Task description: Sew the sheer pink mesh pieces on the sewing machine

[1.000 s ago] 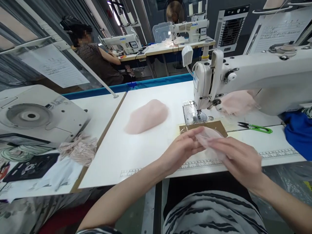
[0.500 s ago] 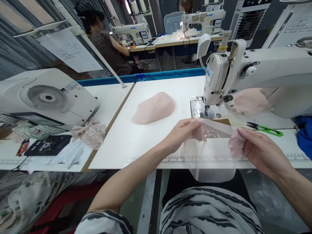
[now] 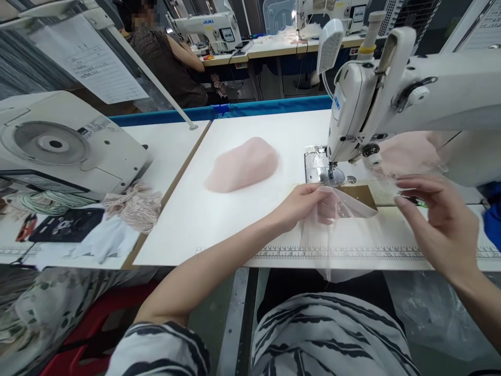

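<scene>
Item: mesh (image 3: pixel 332 230), sheer pink. I see its upper left corner pinched in my left hand (image 3: pixel 301 206), and the rest drapes over the bench (image 3: pixel 235 230) edge, just before the sewing machine (image 3: pixel 352 104). Right hand (image 3: pixel 438 219): loosely open, gripping nothing visible, right of the mesh and apart from it.

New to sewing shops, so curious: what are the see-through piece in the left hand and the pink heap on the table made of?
The sheer piece in the left hand looks like fine mesh or tulle: the ruler shows through it. The pink heap seems similar cloth, soft and matte.
</scene>
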